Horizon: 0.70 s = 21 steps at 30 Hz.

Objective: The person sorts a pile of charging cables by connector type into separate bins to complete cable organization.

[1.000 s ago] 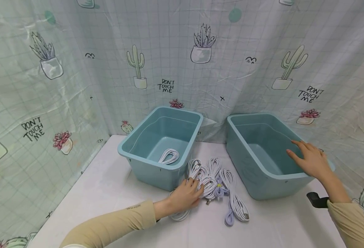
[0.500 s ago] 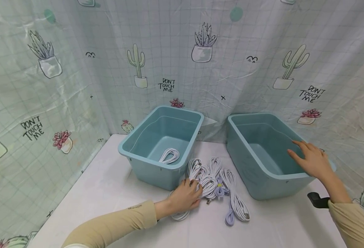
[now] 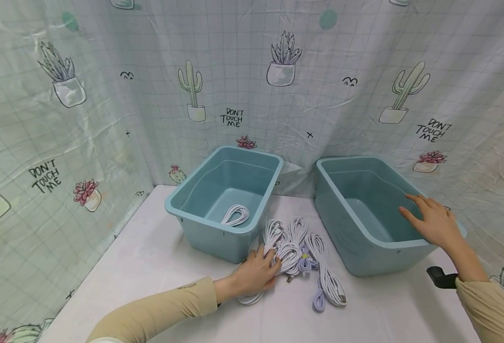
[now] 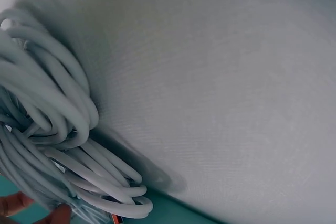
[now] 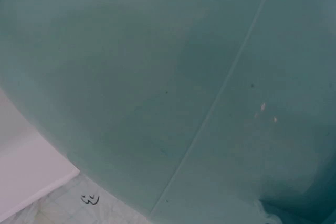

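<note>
My left hand (image 3: 257, 272) is at the left side of a pile of coiled white cables (image 3: 289, 257), its bent fingers gripping a white cable (image 3: 271, 237). In the left wrist view, thick loops of cable (image 4: 47, 82) lie close by, with fingertips (image 4: 58, 215) against the strands at the lower left. The palm side of the hand is hidden. My right hand (image 3: 434, 221) is over the near right corner of the right blue bin (image 3: 399, 245), fingers spread and holding nothing. Only bin wall (image 5: 157, 77) fills most of the right wrist view.
The left blue bin (image 3: 217, 230) contains one coiled white cable (image 3: 236, 215). A lilac cable with a yellow tie (image 3: 305, 261) and a small lilac coil (image 3: 318, 302) lie beside a long white bundle (image 3: 330, 284). A printed curtain (image 3: 243, 71) hangs behind.
The left fingers have drawn in slightly, and the white cable at their tips has shifted a little. My right hand stays at the bin corner.
</note>
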Tool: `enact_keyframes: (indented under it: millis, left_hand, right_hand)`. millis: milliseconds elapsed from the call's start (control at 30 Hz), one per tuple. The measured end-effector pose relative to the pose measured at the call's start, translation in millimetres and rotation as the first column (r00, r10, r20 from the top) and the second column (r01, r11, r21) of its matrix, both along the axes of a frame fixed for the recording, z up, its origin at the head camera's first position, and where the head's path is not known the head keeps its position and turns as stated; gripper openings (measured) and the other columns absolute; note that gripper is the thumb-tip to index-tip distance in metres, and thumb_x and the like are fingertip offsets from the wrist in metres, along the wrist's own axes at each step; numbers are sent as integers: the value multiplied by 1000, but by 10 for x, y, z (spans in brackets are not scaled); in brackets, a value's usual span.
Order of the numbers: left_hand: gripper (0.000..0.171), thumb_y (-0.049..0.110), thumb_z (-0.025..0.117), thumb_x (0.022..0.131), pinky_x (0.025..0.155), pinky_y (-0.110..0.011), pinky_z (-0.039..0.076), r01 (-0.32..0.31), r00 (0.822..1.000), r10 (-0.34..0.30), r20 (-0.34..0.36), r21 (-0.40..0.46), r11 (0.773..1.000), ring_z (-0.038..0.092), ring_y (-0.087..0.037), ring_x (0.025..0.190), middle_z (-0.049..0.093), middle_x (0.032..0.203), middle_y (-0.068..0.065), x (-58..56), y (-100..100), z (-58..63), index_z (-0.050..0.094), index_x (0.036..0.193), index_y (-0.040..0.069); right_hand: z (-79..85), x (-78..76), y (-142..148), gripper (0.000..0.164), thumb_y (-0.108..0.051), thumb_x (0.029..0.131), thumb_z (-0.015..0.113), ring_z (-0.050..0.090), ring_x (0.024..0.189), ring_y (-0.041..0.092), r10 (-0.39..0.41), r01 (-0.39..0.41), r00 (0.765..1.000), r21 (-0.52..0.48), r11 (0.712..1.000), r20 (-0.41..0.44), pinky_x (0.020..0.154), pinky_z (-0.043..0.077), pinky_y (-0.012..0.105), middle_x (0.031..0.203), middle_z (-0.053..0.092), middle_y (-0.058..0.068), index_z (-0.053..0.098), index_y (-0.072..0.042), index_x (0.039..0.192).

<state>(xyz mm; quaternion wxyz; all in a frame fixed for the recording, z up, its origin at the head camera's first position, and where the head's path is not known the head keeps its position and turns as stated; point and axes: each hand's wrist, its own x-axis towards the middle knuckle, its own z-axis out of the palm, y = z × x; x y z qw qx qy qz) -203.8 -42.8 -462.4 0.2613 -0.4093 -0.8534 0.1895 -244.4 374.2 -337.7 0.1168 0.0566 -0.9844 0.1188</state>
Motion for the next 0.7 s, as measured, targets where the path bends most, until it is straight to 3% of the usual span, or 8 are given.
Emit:
enact_keyframes:
  millis: [267,467,700]
  left_hand:
    - [37,47,51,82,69,-35,49,76,997,-76,-4,-20,997,54,-30,96,49,105,-5,26,-25,53,52,107,19]
    - [37,45,53,82,68,-36,49,106,994,-105,-27,16,994,53,-29,92,48,104,-7,46,-21,47,50,105,16]
    - [19,25,52,83,60,-28,38,105,990,-93,-108,114,988,43,-22,79,43,88,-7,31,42,78,46,94,11]
  right_hand:
    - [-9,5,15,62,-45,91,38,28,113,57,2,-2,1000,-4,1000,-11,80,17,72,129,31,38,33,1,133]
    - [-14,3,13,63,-46,91,37,28,113,57,0,0,1000,-6,1000,-9,80,17,73,129,31,38,33,1,133]
    - [-13,0,10,63,-46,91,37,28,113,57,1,-1,1000,-4,1000,-11,80,17,72,129,31,38,33,1,133]
